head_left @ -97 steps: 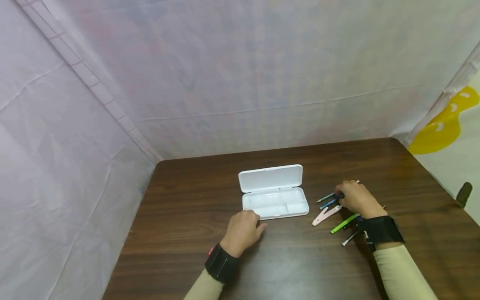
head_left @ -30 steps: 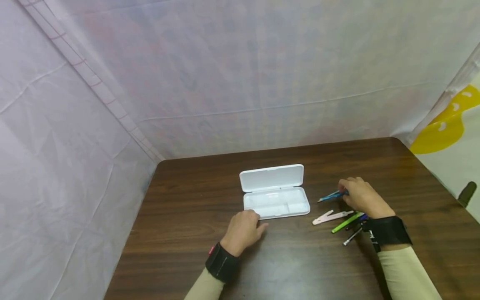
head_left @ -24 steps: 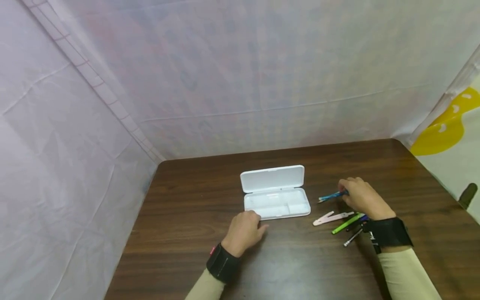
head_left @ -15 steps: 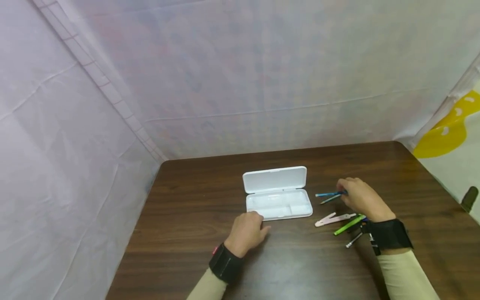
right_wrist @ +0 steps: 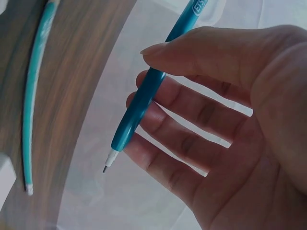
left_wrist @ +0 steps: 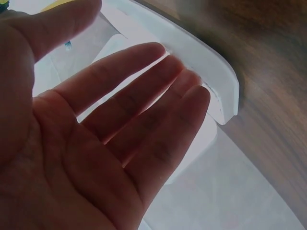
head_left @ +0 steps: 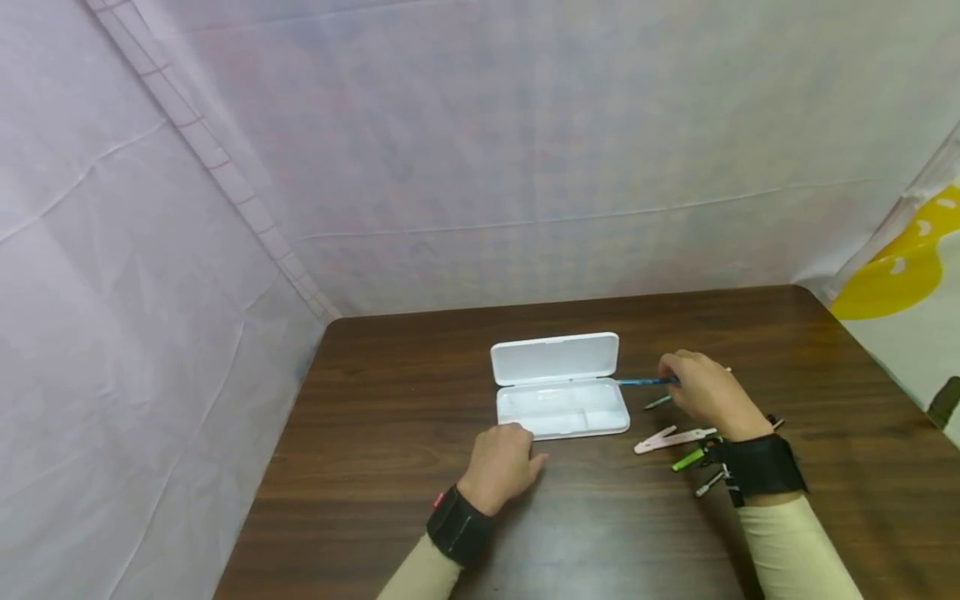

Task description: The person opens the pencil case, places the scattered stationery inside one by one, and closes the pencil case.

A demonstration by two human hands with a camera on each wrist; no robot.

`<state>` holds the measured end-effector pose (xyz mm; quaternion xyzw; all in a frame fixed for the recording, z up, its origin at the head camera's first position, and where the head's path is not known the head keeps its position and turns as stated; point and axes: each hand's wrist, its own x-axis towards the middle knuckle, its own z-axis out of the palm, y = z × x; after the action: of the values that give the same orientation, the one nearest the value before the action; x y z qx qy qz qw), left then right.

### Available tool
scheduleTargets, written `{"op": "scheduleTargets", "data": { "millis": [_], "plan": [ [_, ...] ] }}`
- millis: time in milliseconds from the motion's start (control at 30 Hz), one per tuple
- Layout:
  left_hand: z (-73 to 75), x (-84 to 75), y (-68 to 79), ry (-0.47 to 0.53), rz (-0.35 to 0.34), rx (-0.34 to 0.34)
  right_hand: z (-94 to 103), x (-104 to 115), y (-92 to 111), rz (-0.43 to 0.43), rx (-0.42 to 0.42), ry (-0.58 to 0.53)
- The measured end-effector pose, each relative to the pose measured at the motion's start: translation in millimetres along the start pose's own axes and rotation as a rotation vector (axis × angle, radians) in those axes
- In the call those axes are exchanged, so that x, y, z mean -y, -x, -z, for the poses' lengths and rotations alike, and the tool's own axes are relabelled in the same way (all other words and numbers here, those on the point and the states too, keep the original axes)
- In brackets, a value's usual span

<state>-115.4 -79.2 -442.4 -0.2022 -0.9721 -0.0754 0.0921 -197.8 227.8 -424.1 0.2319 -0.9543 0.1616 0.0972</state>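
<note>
Pencil (head_left: 645, 382), blue and mechanical, sits pinched in the right hand (head_left: 703, 387), right of the open white case (head_left: 536, 404), its long axis running left toward the case's rear corner; the left hand (head_left: 498, 468), fingers fairly straight, touches the case's near edge, gripping nothing.

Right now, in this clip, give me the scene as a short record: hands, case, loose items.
Left hand: fingers extended, at the case's near edge, toward its left end
Right hand: pinches the blue pen between thumb and fingers
Case: white, lid open, on the table
Loose items: teal pencil, pink compass, green pen
Partly hidden: items beneath the right wrist
</note>
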Motion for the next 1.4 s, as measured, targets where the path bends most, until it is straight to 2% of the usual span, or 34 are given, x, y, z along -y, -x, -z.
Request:
{"op": "scheduleTargets", "data": {
  "millis": [367, 733, 1400],
  "plan": [
    [0.6, -3.8, 1.9, -0.025, 0.009, -0.002, -3.5, 16.5, -13.7, 0.029, -0.049, -0.014],
    [1.3, -9.4, 3.3, -0.041, 0.032, 0.012, -4.4, 36.9, -31.6, 0.038, -0.046, -0.045],
    [-1.1, -16.4, 2.7, -0.039, 0.063, 0.05, -6.2, 58.2, -47.6, 0.033, -0.025, -0.061]
  ]
}}
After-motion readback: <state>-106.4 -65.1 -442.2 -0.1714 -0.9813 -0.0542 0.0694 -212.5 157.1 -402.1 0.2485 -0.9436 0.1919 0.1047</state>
